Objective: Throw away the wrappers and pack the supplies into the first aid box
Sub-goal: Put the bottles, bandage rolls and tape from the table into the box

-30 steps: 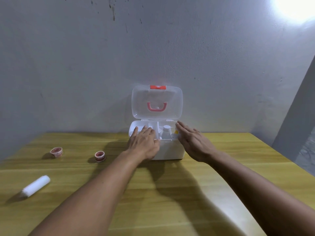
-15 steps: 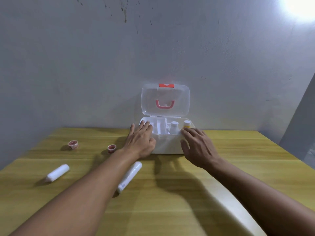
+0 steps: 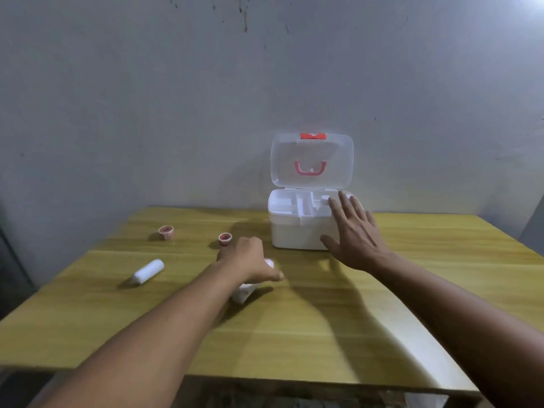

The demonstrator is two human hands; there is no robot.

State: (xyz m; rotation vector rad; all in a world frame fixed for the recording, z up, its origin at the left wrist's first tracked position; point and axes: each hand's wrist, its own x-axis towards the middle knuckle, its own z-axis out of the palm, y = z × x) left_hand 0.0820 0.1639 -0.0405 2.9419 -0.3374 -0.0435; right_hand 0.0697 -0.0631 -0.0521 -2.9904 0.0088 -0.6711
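Note:
The white first aid box (image 3: 297,231) stands at the back of the table with its clear lid (image 3: 312,160) raised; a divided tray and a small white bottle (image 3: 324,199) show inside. My right hand (image 3: 351,231) rests flat with spread fingers against the box's right front corner. My left hand (image 3: 250,262) curls down over a white bandage roll (image 3: 244,292) lying on the table; its fingers wrap the roll's far end. A second white roll (image 3: 148,271) lies further left. Two small pink tape rolls (image 3: 165,232) (image 3: 225,238) sit behind them.
The yellow wooden table (image 3: 294,334) meets a grey wall at the back. Its front edge runs across the bottom of the view, with a dark floor below. A dark panel edge shows at the far right.
My left hand left the box and dropped down-left onto the nearer white roll. My right hand shifted to the box's right side. The view swung left.

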